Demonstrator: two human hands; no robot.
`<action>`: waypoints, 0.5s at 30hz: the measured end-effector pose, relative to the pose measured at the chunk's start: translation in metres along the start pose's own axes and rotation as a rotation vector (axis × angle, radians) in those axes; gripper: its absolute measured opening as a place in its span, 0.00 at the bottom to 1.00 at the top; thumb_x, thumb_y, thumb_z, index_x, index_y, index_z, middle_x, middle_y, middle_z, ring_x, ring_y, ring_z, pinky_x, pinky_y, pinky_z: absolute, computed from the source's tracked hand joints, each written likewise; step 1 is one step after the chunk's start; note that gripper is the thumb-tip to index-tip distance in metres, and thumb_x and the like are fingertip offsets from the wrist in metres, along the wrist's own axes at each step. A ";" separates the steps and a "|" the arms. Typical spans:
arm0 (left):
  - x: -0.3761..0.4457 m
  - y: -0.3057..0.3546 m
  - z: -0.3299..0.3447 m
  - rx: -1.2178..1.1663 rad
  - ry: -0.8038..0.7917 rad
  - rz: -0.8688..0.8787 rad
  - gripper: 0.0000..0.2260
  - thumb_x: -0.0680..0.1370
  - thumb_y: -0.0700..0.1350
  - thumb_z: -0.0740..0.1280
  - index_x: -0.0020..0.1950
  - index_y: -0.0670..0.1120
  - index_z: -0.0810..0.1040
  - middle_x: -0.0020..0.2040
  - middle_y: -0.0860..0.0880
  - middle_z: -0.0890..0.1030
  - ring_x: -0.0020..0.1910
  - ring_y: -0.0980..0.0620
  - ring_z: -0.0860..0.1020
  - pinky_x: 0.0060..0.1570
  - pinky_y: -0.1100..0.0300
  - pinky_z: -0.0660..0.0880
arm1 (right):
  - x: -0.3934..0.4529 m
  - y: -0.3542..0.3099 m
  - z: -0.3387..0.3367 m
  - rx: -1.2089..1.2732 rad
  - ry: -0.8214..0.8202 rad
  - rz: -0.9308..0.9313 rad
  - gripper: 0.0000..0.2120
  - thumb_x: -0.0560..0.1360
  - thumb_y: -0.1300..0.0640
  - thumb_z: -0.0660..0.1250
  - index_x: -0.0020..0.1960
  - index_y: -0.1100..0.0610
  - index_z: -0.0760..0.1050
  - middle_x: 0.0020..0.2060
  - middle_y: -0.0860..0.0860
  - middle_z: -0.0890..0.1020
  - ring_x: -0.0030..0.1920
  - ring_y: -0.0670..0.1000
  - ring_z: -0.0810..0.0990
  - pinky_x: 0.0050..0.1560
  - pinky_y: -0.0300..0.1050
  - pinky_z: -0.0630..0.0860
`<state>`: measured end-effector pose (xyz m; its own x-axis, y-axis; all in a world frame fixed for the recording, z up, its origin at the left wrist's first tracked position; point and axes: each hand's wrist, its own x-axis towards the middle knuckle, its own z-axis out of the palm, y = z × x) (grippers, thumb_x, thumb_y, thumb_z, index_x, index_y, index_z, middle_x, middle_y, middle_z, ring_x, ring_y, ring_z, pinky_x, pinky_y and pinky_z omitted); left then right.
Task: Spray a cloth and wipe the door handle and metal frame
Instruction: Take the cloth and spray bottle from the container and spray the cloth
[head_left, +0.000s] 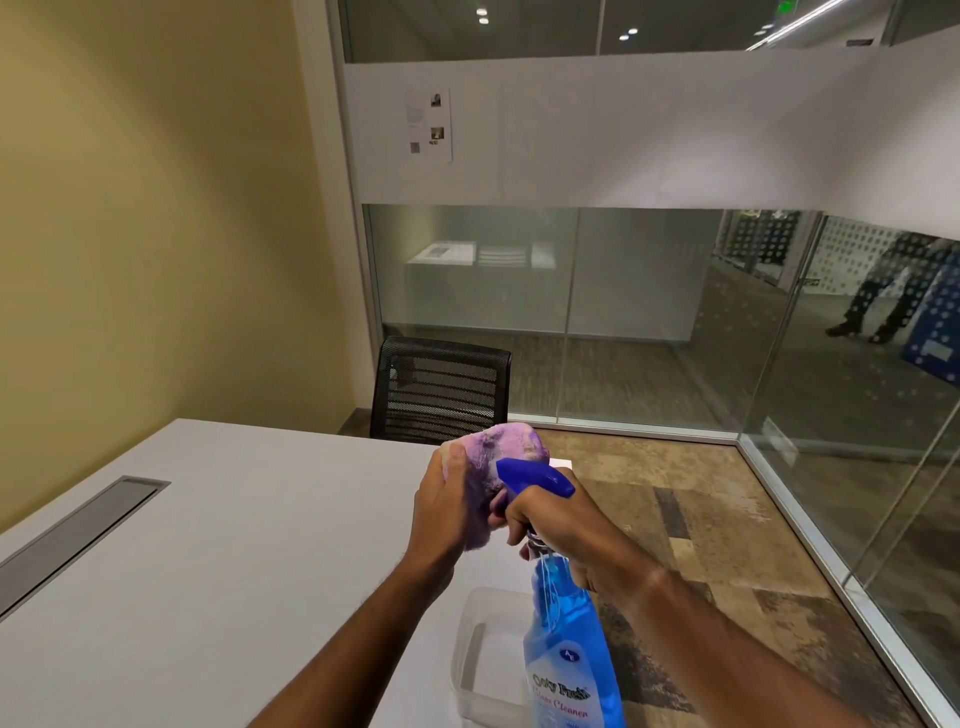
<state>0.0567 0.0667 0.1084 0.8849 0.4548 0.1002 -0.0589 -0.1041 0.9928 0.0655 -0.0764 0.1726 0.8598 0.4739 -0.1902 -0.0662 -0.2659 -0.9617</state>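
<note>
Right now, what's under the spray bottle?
A clear plastic tub on the white table lies below the spray bottle, which the right hand holds. The tub's right side is covered by the bottle.

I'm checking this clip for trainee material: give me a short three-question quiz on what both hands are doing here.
1. True or false: the left hand holds a purple cloth.
2. The right hand grips: A) a sponge B) a blue glass cleaner spray bottle C) a door handle.
3. What clear item sits on the white table below the bottle?

Key: 1 true. 2 B, nozzle aimed at the cloth. 3 a clear plastic container.
</note>
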 end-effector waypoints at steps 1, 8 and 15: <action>-0.004 0.004 -0.003 -0.027 0.037 0.017 0.11 0.82 0.58 0.57 0.55 0.58 0.77 0.46 0.57 0.84 0.44 0.57 0.83 0.37 0.67 0.78 | 0.000 0.000 0.000 -0.015 -0.009 -0.008 0.10 0.59 0.69 0.65 0.38 0.59 0.80 0.35 0.53 0.85 0.34 0.46 0.80 0.31 0.39 0.75; -0.004 0.005 0.000 0.038 0.043 -0.005 0.07 0.83 0.53 0.58 0.55 0.53 0.73 0.51 0.48 0.82 0.41 0.56 0.80 0.36 0.72 0.75 | 0.000 -0.002 0.002 -0.008 0.023 -0.005 0.06 0.57 0.65 0.65 0.34 0.59 0.77 0.31 0.52 0.81 0.31 0.47 0.78 0.30 0.39 0.74; -0.007 0.001 0.002 -0.064 0.072 -0.120 0.18 0.83 0.59 0.52 0.50 0.51 0.77 0.36 0.56 0.83 0.34 0.60 0.82 0.28 0.71 0.75 | -0.002 0.000 0.007 -0.049 -0.004 -0.040 0.06 0.55 0.62 0.65 0.32 0.59 0.77 0.29 0.51 0.81 0.32 0.48 0.79 0.32 0.41 0.75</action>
<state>0.0517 0.0616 0.1088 0.8521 0.5231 -0.0168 0.0133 0.0105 0.9999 0.0606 -0.0715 0.1718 0.8595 0.4879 -0.1526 -0.0070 -0.2873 -0.9578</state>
